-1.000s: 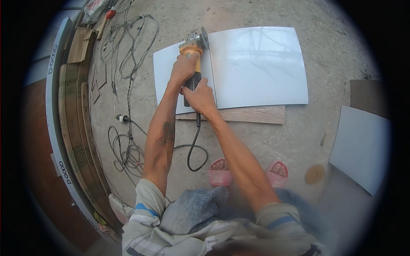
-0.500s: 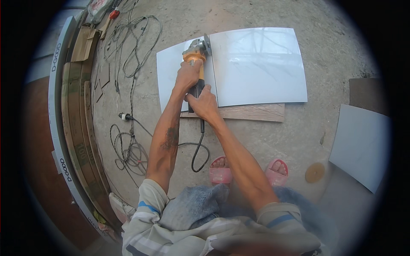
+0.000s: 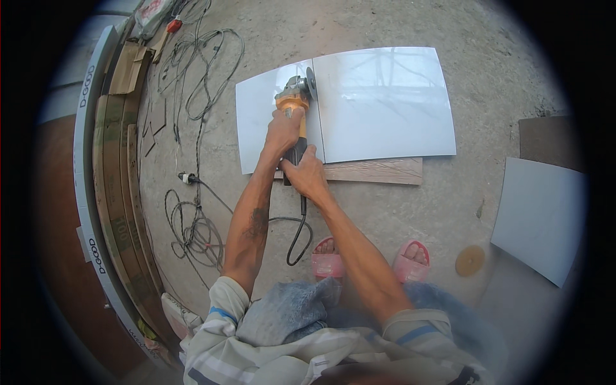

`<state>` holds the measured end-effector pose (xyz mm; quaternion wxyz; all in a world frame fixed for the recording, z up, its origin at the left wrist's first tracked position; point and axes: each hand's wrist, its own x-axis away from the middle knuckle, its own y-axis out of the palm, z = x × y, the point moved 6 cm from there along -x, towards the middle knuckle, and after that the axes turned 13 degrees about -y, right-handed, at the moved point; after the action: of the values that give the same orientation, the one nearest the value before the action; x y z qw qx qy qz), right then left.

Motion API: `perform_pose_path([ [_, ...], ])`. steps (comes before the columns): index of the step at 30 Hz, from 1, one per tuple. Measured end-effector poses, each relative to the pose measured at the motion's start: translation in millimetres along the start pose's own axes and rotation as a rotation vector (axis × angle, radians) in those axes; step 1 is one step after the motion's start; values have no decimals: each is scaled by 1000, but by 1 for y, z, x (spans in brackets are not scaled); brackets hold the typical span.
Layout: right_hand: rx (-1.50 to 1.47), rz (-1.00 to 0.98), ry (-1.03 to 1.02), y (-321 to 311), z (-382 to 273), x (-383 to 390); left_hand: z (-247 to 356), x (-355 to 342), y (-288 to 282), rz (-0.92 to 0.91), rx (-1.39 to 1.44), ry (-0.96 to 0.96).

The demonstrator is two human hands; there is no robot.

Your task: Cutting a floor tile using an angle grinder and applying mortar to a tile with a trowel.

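Observation:
My left hand is wrapped round the yellow front body of an angle grinder. Farther back, my right hand grips the tool's black rear handle, from which a cord runs down. The grinder's round disc stands on edge at a thin dark line across a glossy white tile. That line runs from the tile's far edge to its near edge, left of the middle. Whether the disc touches the tile, I cannot tell. Under the tile's near edge lies a brownish board with a scratched surface.
Tangled cables and a plug lie on the concrete floor to the left, beside stacked long cartons. At right are another white tile, a brown piece and a tan disc. My feet wear pink sandals.
Both hands and the grinder have come a little nearer to me along the dark line. The view has shifted slightly; my grip looks the same.

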<state>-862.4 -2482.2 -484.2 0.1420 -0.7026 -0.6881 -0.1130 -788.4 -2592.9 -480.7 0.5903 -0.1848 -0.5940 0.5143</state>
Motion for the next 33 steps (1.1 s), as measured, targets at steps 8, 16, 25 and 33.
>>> perform_pose_path([
  [8, -35, -23, 33, 1, 8, 15, -7, 13, 6, 12, 37, 37],
  [16, -45, 1, 45, 3, 13, 33, -15, 30, 8, -5, 87, -70],
  [25, -21, 8, 10, 1, 10, 46, -24, 41, 12, 4, 92, -55],
  [33, -82, -4, 43, 2, 13, 58, -30, 51, 16, -7, 94, -66],
])
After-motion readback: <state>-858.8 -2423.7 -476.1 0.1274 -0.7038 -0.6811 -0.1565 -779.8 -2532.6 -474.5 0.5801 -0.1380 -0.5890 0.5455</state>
